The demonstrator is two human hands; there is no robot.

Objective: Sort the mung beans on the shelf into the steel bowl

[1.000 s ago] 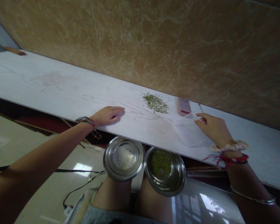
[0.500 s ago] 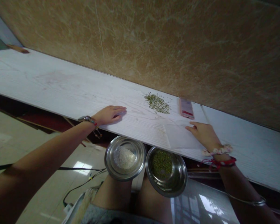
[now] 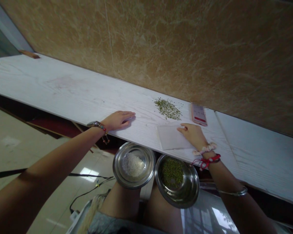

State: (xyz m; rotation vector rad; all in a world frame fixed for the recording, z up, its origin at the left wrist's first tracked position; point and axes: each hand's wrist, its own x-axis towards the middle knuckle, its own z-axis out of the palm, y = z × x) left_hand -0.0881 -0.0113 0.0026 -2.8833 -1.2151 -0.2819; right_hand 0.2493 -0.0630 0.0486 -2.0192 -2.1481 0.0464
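My left hand (image 3: 119,120) lies flat on the white tabletop, palm down with its fingers stretched out, holding nothing. A thin whitish sheet of paper (image 3: 171,137) rests on the table near its front edge. My right hand (image 3: 193,134) grips the far right part of this sheet between thumb and fingers. Beyond the sheet, small green beans (image 3: 168,109), which look like mung beans, are spread in a loose patch. Below the table edge, a steel bowl (image 3: 192,191) contains more green beans. Beside it on the left, another steel bowl (image 3: 117,169) contains white grains, probably rice.
A phone (image 3: 198,115) lies on the table (image 3: 83,87) against the marbled wall (image 3: 148,42), right of the beans. Both bowls rest on my lap. A brown wooden piece (image 3: 29,54) lies at the far left. A dark cable (image 3: 75,196) runs along the floor.
My right hand and the paper sheet have moved left along the table, closer below the loose beans. My left hand stays flat in place. The whole view has shifted slightly.
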